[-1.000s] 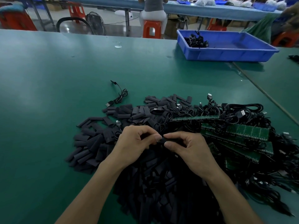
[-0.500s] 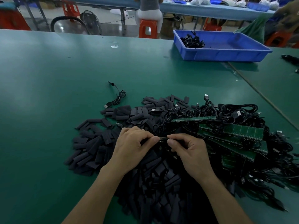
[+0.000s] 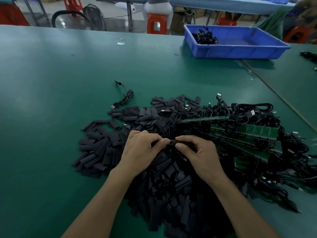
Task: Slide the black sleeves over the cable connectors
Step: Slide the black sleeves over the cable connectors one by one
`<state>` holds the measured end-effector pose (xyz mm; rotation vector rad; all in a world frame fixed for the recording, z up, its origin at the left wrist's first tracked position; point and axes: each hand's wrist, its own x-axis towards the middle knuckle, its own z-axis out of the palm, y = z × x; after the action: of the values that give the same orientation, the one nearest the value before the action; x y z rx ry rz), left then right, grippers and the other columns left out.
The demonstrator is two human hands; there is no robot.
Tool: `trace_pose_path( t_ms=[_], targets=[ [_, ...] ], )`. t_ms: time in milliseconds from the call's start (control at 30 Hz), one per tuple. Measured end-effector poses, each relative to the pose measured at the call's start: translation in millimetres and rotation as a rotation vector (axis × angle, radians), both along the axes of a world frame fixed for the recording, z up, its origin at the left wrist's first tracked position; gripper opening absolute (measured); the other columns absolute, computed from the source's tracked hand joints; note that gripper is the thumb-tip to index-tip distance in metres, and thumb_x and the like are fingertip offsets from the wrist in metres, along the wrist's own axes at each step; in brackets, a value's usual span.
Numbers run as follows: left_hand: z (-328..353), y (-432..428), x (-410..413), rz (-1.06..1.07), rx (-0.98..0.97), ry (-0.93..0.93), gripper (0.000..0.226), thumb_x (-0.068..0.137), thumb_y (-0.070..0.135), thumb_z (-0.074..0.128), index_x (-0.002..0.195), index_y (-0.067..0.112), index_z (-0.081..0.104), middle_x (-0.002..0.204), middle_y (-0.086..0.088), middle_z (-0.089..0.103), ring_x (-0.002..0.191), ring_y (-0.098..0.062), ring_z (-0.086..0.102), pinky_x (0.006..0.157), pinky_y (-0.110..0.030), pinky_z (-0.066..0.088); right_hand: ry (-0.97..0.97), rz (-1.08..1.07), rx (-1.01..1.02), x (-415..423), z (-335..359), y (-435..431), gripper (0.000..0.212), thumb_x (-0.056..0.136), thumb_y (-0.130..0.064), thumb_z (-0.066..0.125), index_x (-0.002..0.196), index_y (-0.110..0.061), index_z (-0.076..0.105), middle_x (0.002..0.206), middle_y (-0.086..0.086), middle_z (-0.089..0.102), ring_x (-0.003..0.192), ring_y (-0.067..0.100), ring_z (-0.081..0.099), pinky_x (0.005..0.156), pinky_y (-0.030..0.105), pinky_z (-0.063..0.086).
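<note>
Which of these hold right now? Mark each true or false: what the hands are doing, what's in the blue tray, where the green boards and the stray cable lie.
Both the left hand and the right hand pinch a small black part over the sleeve pile. True.
The blue tray holds nothing. False: a clump of black cables lies in its left end.
Green circuit boards lie in the cable tangle right of the hands. True.
The stray cable lies on the boards. False: it lies on the green table, beyond the pile's left side.
</note>
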<state>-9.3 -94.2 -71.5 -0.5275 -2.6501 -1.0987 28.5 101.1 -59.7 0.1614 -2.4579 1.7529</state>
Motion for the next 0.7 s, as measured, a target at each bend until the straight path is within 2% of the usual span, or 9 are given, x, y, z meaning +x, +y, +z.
trace_pose_path(
  t_ms=[100, 267, 333, 400, 500, 700],
  targets=[
    [-0.3, -1.8, 0.0, -0.006, 0.044, 0.002, 0.032, 0.092, 0.061, 0.052, 0.078, 0.038, 0.071, 0.062, 0.023, 0.061, 0.071, -0.001, 0.058, 0.091, -0.031, 0.036, -0.008, 0.001, -0.001, 0.3, 0.4, -1.7, 0.018, 0.087, -0.026, 0.075, 0.101, -0.037, 0.072, 0.097, -0.021, 0.073, 0.091, 0.0, 0.07, 0.076, 0.014, 0.053],
    [2.6, -3.6, 0.9, -0.033, 0.021, -0.038, 0.018, 0.094, 0.059, 0.05, 0.081, 0.05, 0.06, 0.068, 0.024, 0.063, 0.084, -0.003, 0.057, 0.093, -0.015, 0.023, 0.028, -0.028, 0.002, -0.1, 4.1, -4.7, 0.013, 0.083, -0.041, 0.069, 0.095, -0.041, 0.071, 0.09, -0.022, 0.073, 0.083, 0.002, 0.07, 0.073, 0.015, 0.053],
    [2.9, -4.1, 1.2, -0.053, 0.002, -0.052, 0.014, 0.096, 0.053, 0.054, 0.083, 0.053, 0.056, 0.07, 0.025, 0.063, 0.084, -0.003, 0.057, 0.095, -0.016, 0.023, 0.046, -0.04, -0.003, -0.2, 3.4, -4.6, 0.013, 0.083, -0.043, 0.068, 0.094, -0.038, 0.072, 0.085, -0.02, 0.073, 0.075, 0.004, 0.07, 0.068, 0.015, 0.051],
    [2.9, -4.3, 1.7, -0.073, 0.002, -0.06, 0.012, 0.095, 0.057, 0.051, 0.085, 0.053, 0.056, 0.07, 0.026, 0.063, 0.083, -0.002, 0.056, 0.097, -0.018, 0.024, 0.05, -0.05, -0.011, -1.0, 1.9, -4.1, 0.014, 0.084, -0.043, 0.067, 0.094, -0.035, 0.073, 0.083, -0.018, 0.073, 0.071, 0.006, 0.07, 0.066, 0.016, 0.052],
    [2.5, -3.8, 2.5, -0.085, 0.015, -0.051, 0.019, 0.092, 0.058, 0.042, 0.089, 0.049, 0.059, 0.069, 0.024, 0.06, 0.083, 0.0, 0.055, 0.098, -0.021, 0.025, 0.055, -0.054, -0.031, -2.2, 0.6, -3.5, 0.015, 0.084, -0.041, 0.066, 0.094, -0.033, 0.073, 0.084, -0.015, 0.074, 0.071, 0.007, 0.07, 0.066, 0.017, 0.054],
    [3.2, -5.3, 3.4, -0.07, 0.047, -0.073, 0.022, 0.092, 0.053, 0.05, 0.089, 0.042, 0.069, 0.069, 0.014, 0.062, 0.078, -0.005, 0.056, 0.099, -0.025, 0.028, 0.022, -0.017, -0.046, -1.5, 2.2, -1.8, 0.015, 0.082, -0.035, 0.072, 0.097, -0.036, 0.073, 0.09, -0.016, 0.075, 0.079, 0.005, 0.071, 0.071, 0.018, 0.055]
  ],
)
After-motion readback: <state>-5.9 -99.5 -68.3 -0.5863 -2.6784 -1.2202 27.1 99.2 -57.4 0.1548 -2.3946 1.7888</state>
